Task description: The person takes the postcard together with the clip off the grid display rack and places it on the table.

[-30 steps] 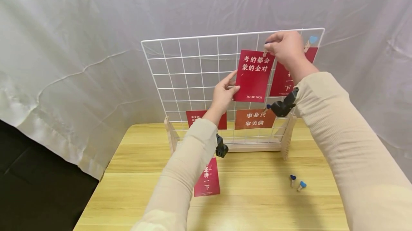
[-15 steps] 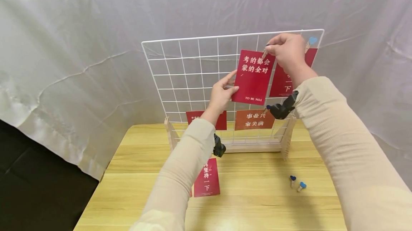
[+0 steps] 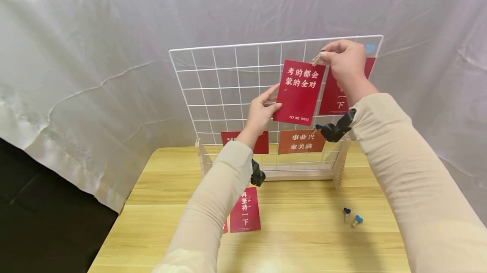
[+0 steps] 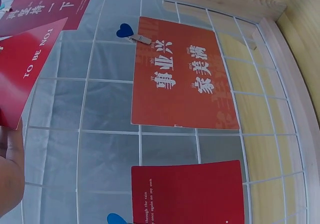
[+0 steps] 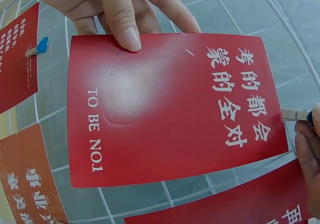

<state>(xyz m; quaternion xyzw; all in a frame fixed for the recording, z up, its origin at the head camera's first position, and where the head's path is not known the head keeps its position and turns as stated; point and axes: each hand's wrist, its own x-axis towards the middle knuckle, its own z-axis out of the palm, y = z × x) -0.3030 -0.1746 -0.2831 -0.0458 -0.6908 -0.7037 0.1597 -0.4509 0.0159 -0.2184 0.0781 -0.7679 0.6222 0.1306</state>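
Observation:
A red card [image 3: 298, 99] with white lettering is held against the white wire grid [image 3: 213, 95]. My left hand [image 3: 262, 110] pinches its left edge, thumb in front and fingers behind, as the right wrist view shows. In my right hand [image 3: 346, 64] is a small wooden clothespin [image 5: 296, 115] with a dark blue end, pinched between thumb and fingers. The clothespin's tip meets the card's top edge near its right corner; whether it bites the card and a wire I cannot tell. Beside it, partly behind my right hand, hangs another red card [image 3: 335, 95] with a light blue heart clothespin [image 3: 370, 48].
Lower on the grid hang an orange card [image 3: 300, 141] and a red card [image 3: 262, 143]. Wooden feet [image 3: 337, 167] support the grid on the table [image 3: 304, 222]. Two heart clothespins [image 3: 357, 220] lie at right. Another red card [image 3: 245, 214] lies beside my left forearm.
My right hand has shifted slightly right and down, and the clothespin has tilted from nearly upright to slanted. The held card's lower edge has moved a little left and down with my left hand.

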